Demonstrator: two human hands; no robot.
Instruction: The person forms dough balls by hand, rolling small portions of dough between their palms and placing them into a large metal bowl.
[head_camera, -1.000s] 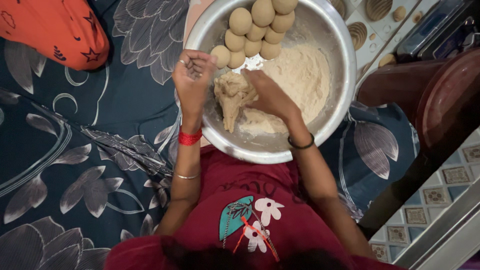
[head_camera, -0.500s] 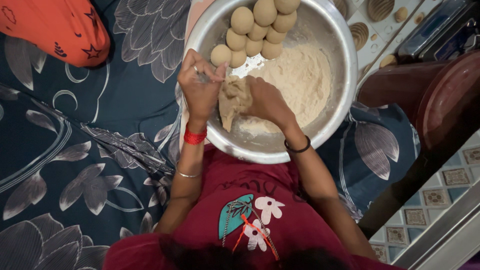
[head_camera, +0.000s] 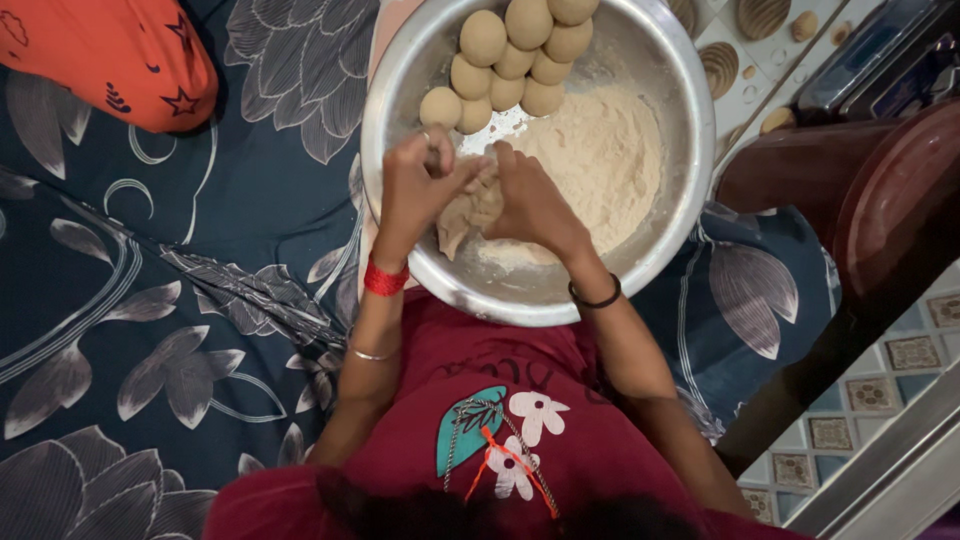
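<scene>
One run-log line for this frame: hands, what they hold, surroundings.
left hand: gripping dough lump | right hand: gripping dough lump | steel bowl: dough balls at far side, loose flour

My left hand (head_camera: 415, 190) curled, fingers bent inward, wrist straight, my right hand (head_camera: 532, 200) palm down, fingers pressed fwd, both hands meeting at fingertips, forearms angled inward.

Bare metal along the near and right wall of the bowl (head_camera: 640, 262), dough balls (head_camera: 510, 60) crowding its far side, flour heap (head_camera: 600, 160) filling the right middle, dark brown stool (head_camera: 860, 200) close on the right, open bedsheet (head_camera: 150, 300) on the left
</scene>
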